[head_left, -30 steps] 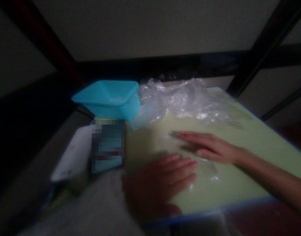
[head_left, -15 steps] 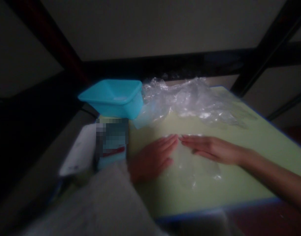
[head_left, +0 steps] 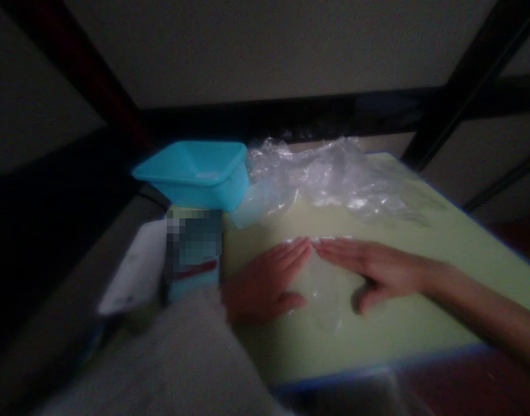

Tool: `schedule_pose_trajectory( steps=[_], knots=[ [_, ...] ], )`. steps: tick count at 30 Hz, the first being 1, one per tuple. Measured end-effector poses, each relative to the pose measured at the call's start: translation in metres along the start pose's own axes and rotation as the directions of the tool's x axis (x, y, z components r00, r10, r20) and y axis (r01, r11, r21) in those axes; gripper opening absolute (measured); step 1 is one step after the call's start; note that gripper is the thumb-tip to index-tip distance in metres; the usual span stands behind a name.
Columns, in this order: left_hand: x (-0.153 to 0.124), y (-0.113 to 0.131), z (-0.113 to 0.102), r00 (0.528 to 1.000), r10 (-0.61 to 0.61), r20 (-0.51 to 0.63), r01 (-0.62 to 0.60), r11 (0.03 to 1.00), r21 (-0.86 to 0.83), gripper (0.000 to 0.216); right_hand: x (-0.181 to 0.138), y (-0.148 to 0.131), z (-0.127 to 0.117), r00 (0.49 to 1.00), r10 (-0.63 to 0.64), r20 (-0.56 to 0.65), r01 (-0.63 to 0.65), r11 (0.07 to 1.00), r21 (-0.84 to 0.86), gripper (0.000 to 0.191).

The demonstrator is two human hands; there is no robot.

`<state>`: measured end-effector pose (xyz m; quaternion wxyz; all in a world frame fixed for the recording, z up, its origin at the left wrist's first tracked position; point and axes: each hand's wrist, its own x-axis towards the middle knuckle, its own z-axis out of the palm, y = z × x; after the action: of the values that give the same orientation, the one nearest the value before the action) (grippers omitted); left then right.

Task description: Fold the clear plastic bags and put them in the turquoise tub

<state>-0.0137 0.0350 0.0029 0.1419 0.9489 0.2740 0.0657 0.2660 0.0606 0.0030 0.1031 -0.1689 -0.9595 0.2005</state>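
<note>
A clear plastic bag (head_left: 327, 289) lies flat on the pale yellow-green table (head_left: 403, 335), partly under both hands. My left hand (head_left: 269, 277) rests on its left side, fingers stretched out and thumb apart. From the right, my right hand (head_left: 373, 263) lies on the bag's far edge with fingers out straight and thumb spread toward me. The fingertips of both hands nearly meet at that edge. Neither hand grips anything. The bag is faint, and its side edges are hard to make out.
A turquoise plastic basin (head_left: 234, 188) stands at the back left. Beside it spreads a heap of crumpled clear plastic (head_left: 334, 173). Left of my hand are a partly blurred-out box (head_left: 195, 286) with a red mark and a white object (head_left: 137, 266). Blue edging (head_left: 377, 370) borders the table.
Both thumbs have spread away from the fingers, the right one most. The fingertips stay at the bag's far edge. The whole view has shifted slightly.
</note>
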Motion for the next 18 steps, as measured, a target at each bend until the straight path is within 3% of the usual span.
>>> schedule_pose_trajectory(
  steps=[12, 18],
  knots=[
    [0.000, 0.000, 0.000, 0.998, 0.025, -0.057, -0.023, 0.999, 0.036, 0.098, 0.002, -0.004, -0.003, 1.000, 0.000, 0.030, 0.001, 1.000, -0.016, 0.117],
    [0.004, 0.014, -0.011, 0.984, 0.131, -0.122, -0.123, 0.990, 0.069, 0.087, 0.006, -0.009, -0.010, 0.992, -0.076, -0.101, 0.081, 0.995, 0.051, 0.094]
  ],
)
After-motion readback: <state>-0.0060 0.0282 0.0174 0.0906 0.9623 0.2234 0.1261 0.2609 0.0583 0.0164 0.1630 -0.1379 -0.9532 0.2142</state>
